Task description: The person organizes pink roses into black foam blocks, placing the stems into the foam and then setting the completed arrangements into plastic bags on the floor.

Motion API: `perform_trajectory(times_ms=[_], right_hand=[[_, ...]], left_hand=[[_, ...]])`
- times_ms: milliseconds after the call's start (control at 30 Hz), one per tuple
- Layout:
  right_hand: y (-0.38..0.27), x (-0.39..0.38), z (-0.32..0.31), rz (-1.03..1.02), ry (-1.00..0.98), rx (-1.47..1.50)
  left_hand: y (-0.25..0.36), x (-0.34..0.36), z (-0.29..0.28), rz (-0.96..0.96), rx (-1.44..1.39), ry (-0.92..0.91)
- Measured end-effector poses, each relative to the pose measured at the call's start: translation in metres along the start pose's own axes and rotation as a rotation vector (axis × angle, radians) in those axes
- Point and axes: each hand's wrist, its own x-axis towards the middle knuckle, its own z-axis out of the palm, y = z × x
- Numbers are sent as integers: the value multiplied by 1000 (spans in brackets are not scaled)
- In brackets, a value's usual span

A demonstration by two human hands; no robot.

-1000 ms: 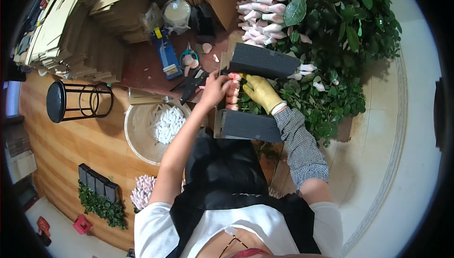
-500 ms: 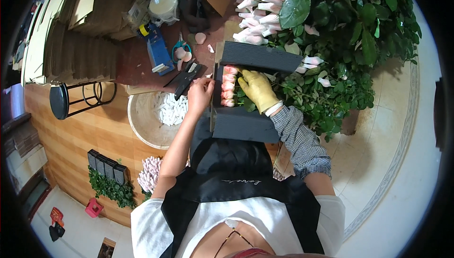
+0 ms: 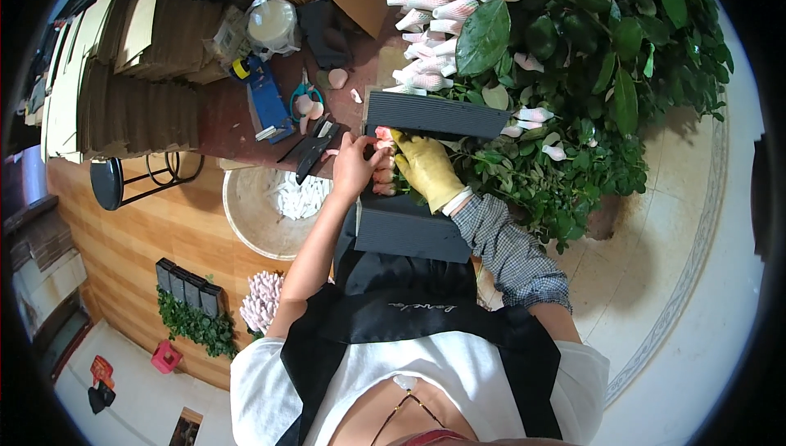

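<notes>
A row of pink-and-cream roses (image 3: 383, 177) lies between two black corrugated cardboard flaps, the far flap (image 3: 438, 114) and the near flap (image 3: 413, 229). At the left edge of the row is my bare left hand (image 3: 353, 166), its fingers bent against the flower heads; what they pinch is hidden. My right hand (image 3: 428, 169), in a yellow rubber glove, reaches over the row from the right. Its fingertips close on the farthest rose (image 3: 382, 132). The hands nearly meet over the blooms, partly covering them. Leafy stems run off to the right beneath the gloved hand.
More roses in pale net sleeves (image 3: 426, 61) and dense foliage (image 3: 565, 29) fill the far right. Left on the table are black pliers-like tool (image 3: 315, 150), scissors (image 3: 303, 90), a blue tape dispenser (image 3: 270, 102) and stacked cardboard (image 3: 135, 110). A white-filled tub (image 3: 246, 221) stands below.
My gloved hand has moved left onto the flower heads, and my left hand now touches them too. The cardboard wrap has shifted slightly left and nearer.
</notes>
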Motion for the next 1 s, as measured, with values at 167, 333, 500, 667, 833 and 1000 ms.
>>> perform_trajectory(times_ms=[167, 333, 500, 667, 833, 1000], right_hand=[[3, 0, 0, -56, -10, -176], [8, 5, 8, -98, 20, -214], [1, -1, -14, -123, 35, 38], [-58, 12, -123, -234, -300, 747], [-146, 141, -226, -536, 542, 652], [-224, 334, -283, -298, 994, 211]], left_hand=[[-24, 4, -29, -145, -450, -59], [-23, -4, -54, -211, -699, -333], [-12, -9, -6, -138, -574, -697], [-39, -17, 50, 293, -438, -327], [-26, -7, 35, 179, -347, -534], [-26, -8, 35, 177, -345, -526]])
